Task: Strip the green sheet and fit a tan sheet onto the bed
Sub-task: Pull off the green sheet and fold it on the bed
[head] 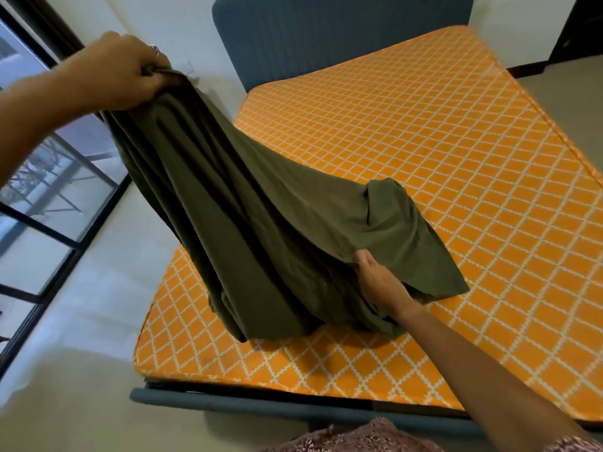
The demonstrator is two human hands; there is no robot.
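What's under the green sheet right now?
The green sheet is off the bed, bunched and lifted by the left hand and right hand. Its lower end rests on the bare orange mattress. Anything beneath the folds is hidden.

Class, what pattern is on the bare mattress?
Orange with a white diamond grid, on the mattress, seen in the head view.

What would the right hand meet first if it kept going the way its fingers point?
The green sheet: the right hand already grips a fold of it, fingers pointing up-bed. Beyond, probably only bare orange mattress, though depth is unclear.
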